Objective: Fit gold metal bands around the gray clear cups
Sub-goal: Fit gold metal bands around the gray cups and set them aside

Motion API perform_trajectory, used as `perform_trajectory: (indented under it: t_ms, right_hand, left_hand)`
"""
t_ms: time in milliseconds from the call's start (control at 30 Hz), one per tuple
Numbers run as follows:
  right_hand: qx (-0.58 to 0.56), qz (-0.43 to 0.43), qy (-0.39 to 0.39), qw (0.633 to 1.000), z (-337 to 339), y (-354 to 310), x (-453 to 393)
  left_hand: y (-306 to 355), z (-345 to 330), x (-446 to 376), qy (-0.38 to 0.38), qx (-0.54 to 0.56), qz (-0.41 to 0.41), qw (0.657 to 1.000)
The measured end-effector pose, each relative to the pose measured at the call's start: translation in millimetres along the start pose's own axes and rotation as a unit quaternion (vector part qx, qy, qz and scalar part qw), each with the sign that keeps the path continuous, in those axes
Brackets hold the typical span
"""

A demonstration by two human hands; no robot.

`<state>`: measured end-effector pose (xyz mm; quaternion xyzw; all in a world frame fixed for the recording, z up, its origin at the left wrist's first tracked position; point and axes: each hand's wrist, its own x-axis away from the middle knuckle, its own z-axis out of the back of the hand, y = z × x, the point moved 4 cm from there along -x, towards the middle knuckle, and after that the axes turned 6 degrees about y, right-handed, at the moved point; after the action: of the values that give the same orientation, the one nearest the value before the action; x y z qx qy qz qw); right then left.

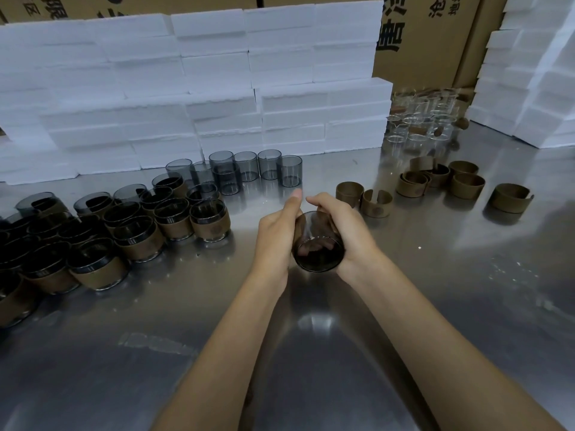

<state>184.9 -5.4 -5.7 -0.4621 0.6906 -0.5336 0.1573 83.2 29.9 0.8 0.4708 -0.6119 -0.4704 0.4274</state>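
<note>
Both hands hold one gray clear cup [319, 255] above the middle of the steel table, its open mouth tilted toward me. My left hand [275, 241] grips its left side with the thumb raised. My right hand [340, 228] wraps its right side and top. A gold band around the cup shows only as a sliver between the fingers. Several bare gray cups [249, 168] stand behind the hands. Many banded cups [210, 223] crowd the left. Loose gold bands [376, 203] lie to the right.
White foam blocks [193, 88] are stacked along the back and at the far right [529, 82]. Clear glass cups [420, 122] stand at the back right before cardboard boxes [435, 38]. The steel table [311, 353] stretches toward me.
</note>
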Motion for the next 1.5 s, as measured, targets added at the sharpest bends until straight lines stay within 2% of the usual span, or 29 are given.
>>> perform_trajectory:
  t_ms: [100, 200, 300, 467, 567, 733, 833, 900, 1000, 1100, 1200, 1267, 1400, 1500]
  right_hand:
    - [0.019, 0.007, -0.002, 1.000, 1, -1, -2]
    - [0.017, -0.093, -0.092, 0.991, -4, 7, 1]
    - [0.018, -0.146, -0.133, 0.980, -6, 14, 2]
    - [-0.007, -0.075, -0.127, 0.989, 1, 5, -9]
    - [-0.015, -0.055, -0.126, 0.990, 9, 0, -17]
    - [-0.036, -0.048, -0.128, 0.990, 13, -3, -20]
    - [-0.060, -0.051, -0.148, 0.986, 11, -5, -19]
    - [-0.067, -0.066, -0.164, 0.982, 11, -7, -16]
    - [-0.115, -0.109, -0.224, 0.962, 8, -10, -8]
    - [-0.138, -0.126, -0.263, 0.947, 0, -8, 0]
    - [-0.162, -0.084, -0.212, 0.960, -1, -7, -6]
    - [-0.138, -0.033, -0.171, 0.975, 1, -7, -10]
    - [-0.064, 0.032, -0.130, 0.989, 1, -6, -11]
    - [-0.092, 0.001, -0.151, 0.984, 3, -8, -10]
  left_hand:
    - [6, 2, -3, 0.000, -0.034, -0.068, 0.997]
    - [13, 7, -3, 0.002, -0.085, -0.160, 0.983]
    - [18, 14, -3, 0.023, -0.125, -0.228, 0.965]
    - [30, 21, 1, 0.034, -0.102, -0.238, 0.965]
    - [38, 20, 6, -0.012, -0.129, -0.244, 0.961]
    - [30, 6, 21, -0.177, -0.247, -0.244, 0.921]
    - [26, 0, 24, -0.164, -0.312, -0.309, 0.883]
    - [28, 2, 22, -0.148, -0.276, -0.305, 0.900]
    - [32, 10, 13, -0.152, -0.164, -0.243, 0.944]
    - [31, 14, 7, -0.156, -0.119, -0.189, 0.962]
    - [28, 21, 0, -0.084, -0.151, -0.195, 0.965]
    - [27, 23, -2, -0.039, -0.180, -0.216, 0.959]
    - [26, 21, 0, -0.038, -0.213, -0.271, 0.938]
    - [27, 24, -4, -0.055, -0.163, -0.234, 0.957]
